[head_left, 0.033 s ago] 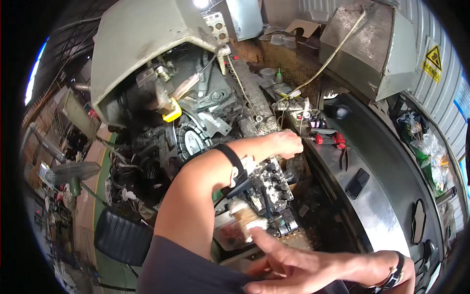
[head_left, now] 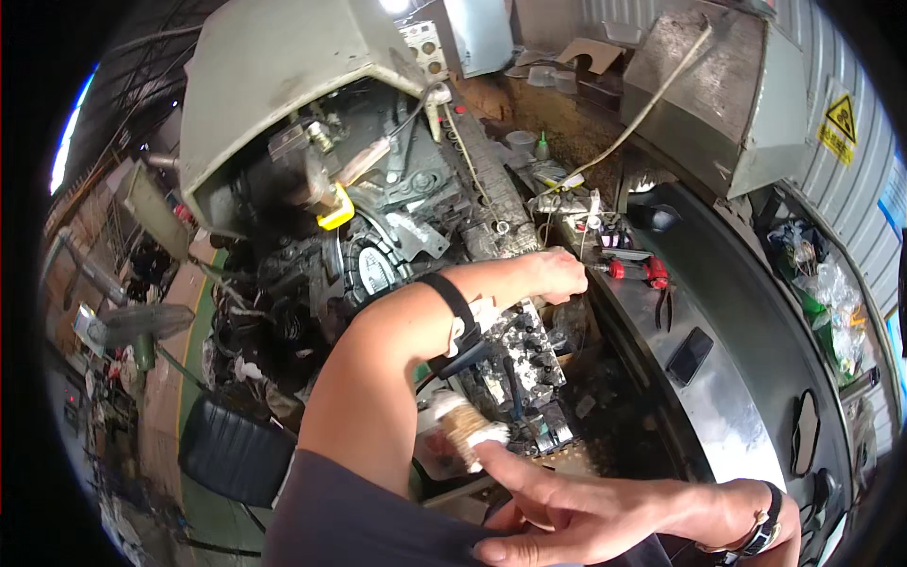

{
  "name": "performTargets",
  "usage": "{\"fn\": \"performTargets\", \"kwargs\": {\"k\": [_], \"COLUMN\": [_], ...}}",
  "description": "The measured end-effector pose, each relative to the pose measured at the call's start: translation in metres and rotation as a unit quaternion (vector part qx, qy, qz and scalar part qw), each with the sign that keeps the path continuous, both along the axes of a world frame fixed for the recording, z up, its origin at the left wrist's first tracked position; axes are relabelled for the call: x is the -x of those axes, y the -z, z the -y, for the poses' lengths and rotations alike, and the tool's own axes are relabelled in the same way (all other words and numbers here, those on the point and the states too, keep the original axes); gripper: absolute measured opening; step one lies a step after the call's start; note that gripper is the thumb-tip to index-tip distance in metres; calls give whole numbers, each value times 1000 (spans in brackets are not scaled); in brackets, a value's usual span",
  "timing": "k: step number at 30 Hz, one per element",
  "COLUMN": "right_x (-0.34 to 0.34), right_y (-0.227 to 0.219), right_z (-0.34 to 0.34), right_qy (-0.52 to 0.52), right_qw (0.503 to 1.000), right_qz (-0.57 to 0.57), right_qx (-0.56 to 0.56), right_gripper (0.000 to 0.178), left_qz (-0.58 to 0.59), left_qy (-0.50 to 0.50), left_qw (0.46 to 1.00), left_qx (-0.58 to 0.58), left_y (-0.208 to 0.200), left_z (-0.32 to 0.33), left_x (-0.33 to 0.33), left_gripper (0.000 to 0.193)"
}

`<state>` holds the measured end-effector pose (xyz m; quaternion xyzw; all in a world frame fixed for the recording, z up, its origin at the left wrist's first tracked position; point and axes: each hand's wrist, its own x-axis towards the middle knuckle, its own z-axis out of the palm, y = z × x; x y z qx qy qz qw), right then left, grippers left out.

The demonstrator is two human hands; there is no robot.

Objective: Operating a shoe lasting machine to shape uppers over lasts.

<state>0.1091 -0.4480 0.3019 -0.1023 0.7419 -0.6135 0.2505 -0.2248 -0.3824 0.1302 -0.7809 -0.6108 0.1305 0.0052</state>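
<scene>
My left arm reaches across the front of a dirty metal machine. My left hand is closed at the machine's right edge, with its inner fingers hidden. Just right of it lies a red-handled tool. My right hand is at the bottom, index finger and thumb stretched apart and the other fingers curled underneath. The index fingertip meets a tan, ridged, roughly cylindrical piece with white ends, whose kind I cannot make out. A grimy block with bolts lies beyond that piece.
A phone and black-handled pliers lie on the metal bench to the right. The machine's pale hood rises at the upper left. A yellow piece sits inside the machine. A black seat stands at the lower left.
My right hand and the tan piece have shifted slightly left. My left hand stays at the machine's edge, and the view itself has moved a little.
</scene>
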Motion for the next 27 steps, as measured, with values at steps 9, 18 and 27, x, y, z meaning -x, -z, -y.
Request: {"fn": "performTargets", "kwargs": {"k": [9, 18, 27], "right_x": [31, 47, 47], "right_y": [-2, 28, 35], "right_z": [17, 27, 40], "right_qy": [-69, -29, 32], "right_qw": [972, 962, 930], "right_qz": [-133, -10, 42], "right_qx": [181, 271, 364], "right_gripper": [31, 33, 35], "left_qz": [225, 373, 462], "left_qy": [205, 161, 151], "left_qw": [937, 903, 870], "left_qx": [-172, -143, -77], "left_y": [92, 102, 89], "left_z": [-24, 14, 17], "left_x": [40, 63, 37], "left_gripper": [33, 33, 33]}}
